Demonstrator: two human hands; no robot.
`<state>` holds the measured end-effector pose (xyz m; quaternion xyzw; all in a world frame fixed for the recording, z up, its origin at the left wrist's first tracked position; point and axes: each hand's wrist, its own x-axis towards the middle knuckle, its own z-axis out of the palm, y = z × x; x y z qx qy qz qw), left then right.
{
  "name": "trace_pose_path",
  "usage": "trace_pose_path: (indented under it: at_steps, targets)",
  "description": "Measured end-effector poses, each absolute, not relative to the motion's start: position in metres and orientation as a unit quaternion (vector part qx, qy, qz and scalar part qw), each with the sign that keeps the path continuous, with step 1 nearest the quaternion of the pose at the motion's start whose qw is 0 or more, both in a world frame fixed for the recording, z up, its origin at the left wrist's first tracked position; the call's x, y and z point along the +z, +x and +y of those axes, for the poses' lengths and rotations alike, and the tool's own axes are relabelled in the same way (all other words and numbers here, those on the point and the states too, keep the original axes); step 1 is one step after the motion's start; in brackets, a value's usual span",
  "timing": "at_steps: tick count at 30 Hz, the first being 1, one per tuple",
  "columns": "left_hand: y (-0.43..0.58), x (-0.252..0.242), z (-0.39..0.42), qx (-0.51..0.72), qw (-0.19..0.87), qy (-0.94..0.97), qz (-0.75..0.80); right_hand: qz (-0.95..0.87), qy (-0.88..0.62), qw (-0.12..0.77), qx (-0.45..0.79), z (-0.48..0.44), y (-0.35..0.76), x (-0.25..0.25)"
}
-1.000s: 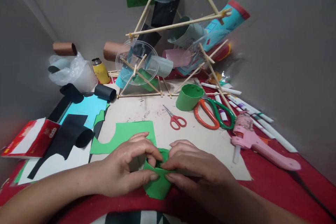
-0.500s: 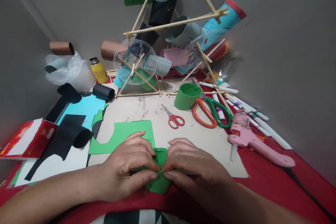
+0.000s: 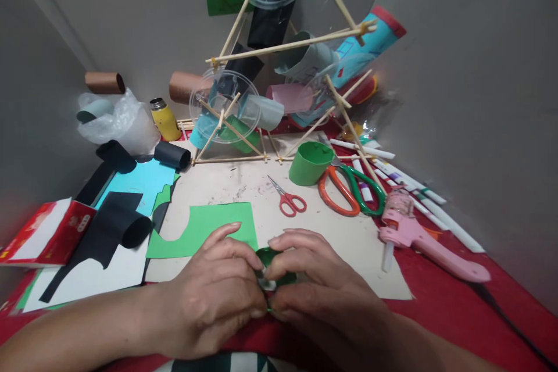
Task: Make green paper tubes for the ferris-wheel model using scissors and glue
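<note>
Both my hands are closed together at the near edge of the table around a small piece of green paper [image 3: 269, 258]. My left hand [image 3: 218, 290] grips it from the left, my right hand [image 3: 314, 285] from the right, fingertips meeting on top. Only a small curled part of the green paper shows between them. Just beyond my left hand lies a flat cut green sheet [image 3: 204, 229] on beige cardboard [image 3: 340, 238].
A stick frame [image 3: 279, 46] with paper rolls and clear discs stands at the back. A green paper cup [image 3: 310, 163], small red scissors [image 3: 288, 197], orange-green scissors [image 3: 349, 186], a pink glue gun [image 3: 427, 241], glue sticks [image 3: 418, 186], black paper rolls [image 3: 126, 226] and a red box [image 3: 47, 232] lie around.
My hands have folded closer over the green paper and squeezed it down, so much less of it shows than before.
</note>
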<state>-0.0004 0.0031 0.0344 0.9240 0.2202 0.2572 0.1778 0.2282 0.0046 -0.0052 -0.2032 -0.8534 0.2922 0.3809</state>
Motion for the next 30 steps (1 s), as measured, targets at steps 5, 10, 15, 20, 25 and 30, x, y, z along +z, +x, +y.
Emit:
trace_pose_path:
  at_steps: [5, 10, 15, 20, 25, 30]
  targets:
    - [0.001, 0.032, 0.002, 0.246, 0.179, 0.924, 0.231, -0.849, -0.202, 0.396, 0.286, 0.002, 0.226, 0.001]
    - [-0.006, 0.018, 0.004, 0.356, 0.258, 0.856, 0.270, -0.732, -0.273, 0.460, 0.421, 0.009, 0.234, 0.003]
    - [-0.012, 0.000, 0.011, 0.414, 0.413, 0.719, 0.374, -0.369, -0.346, 0.525, 0.684, 0.028, 0.235, -0.002]
    - [-0.010, -0.005, 0.012, 0.413, 0.380, 0.735, 0.382, -0.242, -0.316, 0.493, 0.773, 0.037, 0.227, -0.005]
    - [-0.008, 0.000, 0.009, 0.436, 0.237, 0.809, 0.314, -0.182, -0.325, 0.477, 0.796, 0.040, 0.225, -0.012]
    - [-0.008, 0.004, 0.010, 0.443, 0.105, 0.857, 0.242, -0.149, -0.312, 0.435, 0.831, 0.043, 0.226, -0.016]
